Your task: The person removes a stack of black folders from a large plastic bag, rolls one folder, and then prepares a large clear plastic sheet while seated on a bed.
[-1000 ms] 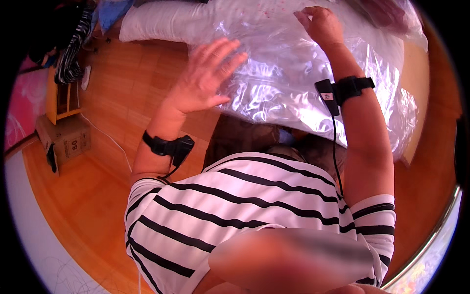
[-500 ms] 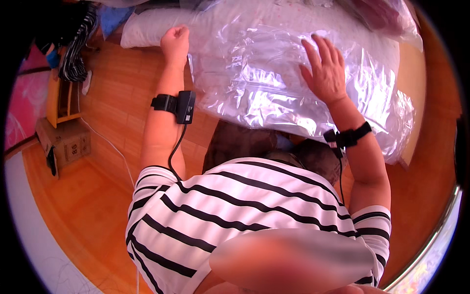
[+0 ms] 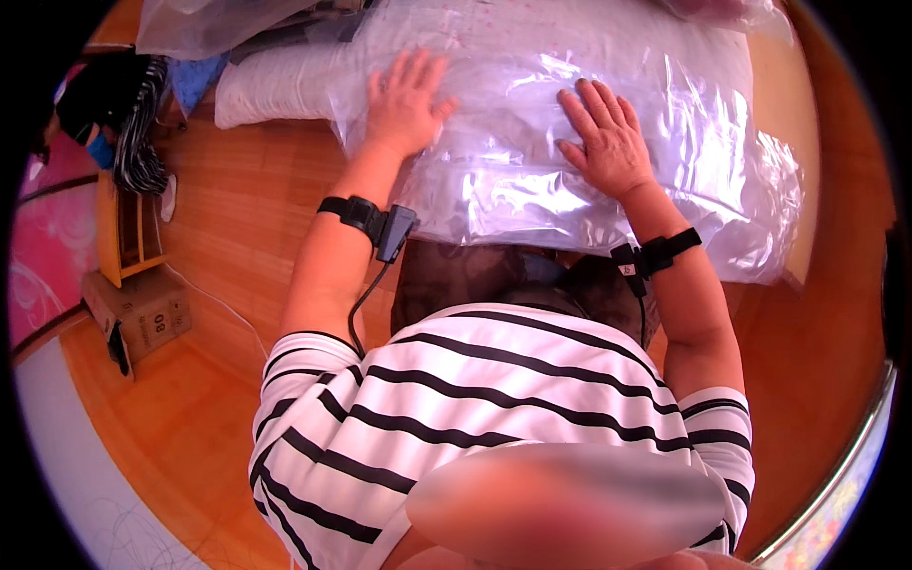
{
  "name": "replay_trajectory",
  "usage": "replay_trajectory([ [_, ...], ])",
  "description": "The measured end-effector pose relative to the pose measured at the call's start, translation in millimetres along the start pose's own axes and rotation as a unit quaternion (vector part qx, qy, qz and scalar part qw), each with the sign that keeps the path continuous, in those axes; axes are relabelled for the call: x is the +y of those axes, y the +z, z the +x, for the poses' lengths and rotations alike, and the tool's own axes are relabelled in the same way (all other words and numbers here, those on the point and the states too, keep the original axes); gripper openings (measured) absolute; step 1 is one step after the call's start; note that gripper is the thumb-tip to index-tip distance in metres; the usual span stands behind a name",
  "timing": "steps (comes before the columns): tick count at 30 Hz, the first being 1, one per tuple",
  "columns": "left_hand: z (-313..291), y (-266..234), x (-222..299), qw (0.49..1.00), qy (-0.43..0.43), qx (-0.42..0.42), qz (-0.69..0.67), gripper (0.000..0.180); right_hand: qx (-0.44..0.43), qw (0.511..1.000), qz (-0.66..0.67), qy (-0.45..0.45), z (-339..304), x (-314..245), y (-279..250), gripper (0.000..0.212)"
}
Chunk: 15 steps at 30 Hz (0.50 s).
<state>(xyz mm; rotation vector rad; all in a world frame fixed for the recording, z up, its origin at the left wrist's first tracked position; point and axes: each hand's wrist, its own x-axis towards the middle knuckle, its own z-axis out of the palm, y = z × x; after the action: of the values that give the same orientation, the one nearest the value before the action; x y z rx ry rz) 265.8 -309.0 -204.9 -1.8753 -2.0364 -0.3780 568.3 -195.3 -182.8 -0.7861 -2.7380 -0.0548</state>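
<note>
A large clear plastic sheet or bag (image 3: 513,195), shiny and creased, lies over pale padded bedding (image 3: 608,27) in front of me. My left hand (image 3: 407,106) is spread on the plastic near its left edge, fingers pointing away from me. Farther right, my right hand (image 3: 608,138) rests on the plastic too, palm down with its fingers apart. Neither hand grips anything. Black straps with small cabled boxes are on both forearms. I cannot tell whether the plastic is a single layer or a bag.
Another clear plastic piece (image 3: 228,24) lies at the far left. A cardboard box (image 3: 142,318) stands on the wooden floor (image 3: 228,209) at left, beside a small yellow wooden stand (image 3: 112,233). Beyond it is a person in striped trousers (image 3: 142,138). A white cable (image 3: 223,302) crosses the floor.
My left hand was closed at the plastic's left edge; it has moved right and now lies spread on the sheet. My right hand has shifted slightly left.
</note>
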Motion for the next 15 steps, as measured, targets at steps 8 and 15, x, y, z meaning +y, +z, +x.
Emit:
replay_trajectory([
  [8,12.9,0.0,-38.2,0.984,-0.027,-0.042,-0.173,0.049,-0.001,1.000,0.002,0.020,-15.1,11.1,-3.9,0.064],
  [15,-70.2,13.8,-63.3,0.987,-0.142,0.029,-0.072,0.074,0.021,0.997,0.032,0.063,-68.5,16.5,-35.3,0.068],
])
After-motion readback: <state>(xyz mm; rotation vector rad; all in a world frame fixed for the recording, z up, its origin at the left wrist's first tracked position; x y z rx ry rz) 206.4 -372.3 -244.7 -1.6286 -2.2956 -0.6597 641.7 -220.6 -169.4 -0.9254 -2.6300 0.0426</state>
